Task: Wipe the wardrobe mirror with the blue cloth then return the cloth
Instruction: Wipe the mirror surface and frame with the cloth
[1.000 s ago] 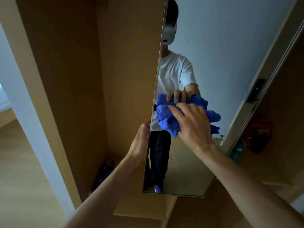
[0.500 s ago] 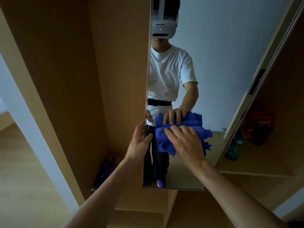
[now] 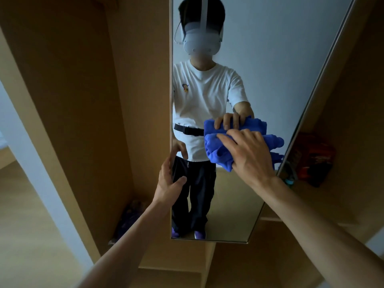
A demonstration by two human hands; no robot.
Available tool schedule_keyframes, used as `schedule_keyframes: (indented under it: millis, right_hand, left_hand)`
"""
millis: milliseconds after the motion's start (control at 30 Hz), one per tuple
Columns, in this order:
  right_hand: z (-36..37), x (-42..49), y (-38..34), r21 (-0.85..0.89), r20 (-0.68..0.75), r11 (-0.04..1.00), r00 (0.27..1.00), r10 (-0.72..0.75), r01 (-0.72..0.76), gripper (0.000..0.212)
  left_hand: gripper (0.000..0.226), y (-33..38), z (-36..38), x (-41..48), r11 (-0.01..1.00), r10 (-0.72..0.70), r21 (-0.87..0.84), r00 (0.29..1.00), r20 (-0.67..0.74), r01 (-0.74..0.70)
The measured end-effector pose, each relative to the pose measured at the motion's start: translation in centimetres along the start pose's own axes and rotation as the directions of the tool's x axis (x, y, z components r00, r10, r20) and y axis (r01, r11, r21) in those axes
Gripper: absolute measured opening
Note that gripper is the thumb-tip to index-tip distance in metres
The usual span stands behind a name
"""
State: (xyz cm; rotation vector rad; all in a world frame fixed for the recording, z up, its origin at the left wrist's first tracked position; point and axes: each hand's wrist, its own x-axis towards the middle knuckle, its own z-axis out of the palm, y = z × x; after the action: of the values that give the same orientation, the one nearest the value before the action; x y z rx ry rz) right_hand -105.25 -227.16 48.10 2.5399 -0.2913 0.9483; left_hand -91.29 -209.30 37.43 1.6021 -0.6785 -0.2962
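The tall wardrobe mirror (image 3: pixel 259 65) hangs on an open wooden door straight ahead and reflects a person in a white shirt. My right hand (image 3: pixel 250 157) holds a bunched blue cloth (image 3: pixel 217 150) against the glass near the mirror's right edge, at mid height, with the fingers spread over the cloth. The mirror doubles the cloth and the fingers just above. My left hand (image 3: pixel 169 180) grips the mirror's left edge lower down, thumb on the glass and fingers behind the door.
Inside the wardrobe to the right, a shelf holds a red and dark object (image 3: pixel 313 156) and a teal bottle (image 3: pixel 289 180). A dark purple heap (image 3: pixel 129 217) lies on the wardrobe floor at the left. A white frame (image 3: pixel 31 154) and wooden floor lie further left.
My right hand has slid the cloth from low by the mirror's left edge up and across toward its right edge. My left hand has stayed on the left edge.
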Motion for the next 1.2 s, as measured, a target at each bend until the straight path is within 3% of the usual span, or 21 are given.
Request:
schedule_keyframes:
  millis: [167,333,733,967,1200]
  right_hand:
    - [0.5,-0.5,1.0,-0.013,-0.014,0.999,0.999,-0.041,0.041,0.042]
    - [2.4,-2.2,0.3,0.018,-0.036,0.999,0.999,-0.034,0.035,0.048]
    - [6.2,-7.9,-0.7,0.070,0.174,0.997,0.984,-0.048,0.036,0.052]
    - [3.0,-5.4,2.8,0.108,0.084,0.994,0.996,-0.030,0.021,0.047]
    - [0.8,-3.9,6.2,0.066,-0.015,0.998,1.000,-0.020,0.021,0.047]
  left_hand:
    - [0.087,0.2,1.0,-0.2,0.996,-0.059,0.056,0.996,-0.061,0.063]
    - [0.080,-0.1,1.4,0.2,0.994,-0.044,0.092,0.992,-0.119,0.055]
    - [0.083,-0.7,2.3,0.3,0.987,-0.029,0.149,0.982,-0.187,0.058]
    - [0.088,-0.8,2.6,0.2,0.977,-0.021,0.205,0.985,-0.174,0.057]
    - [0.092,-1.2,4.0,0.3,0.959,-0.044,0.259,0.967,-0.250,0.110]
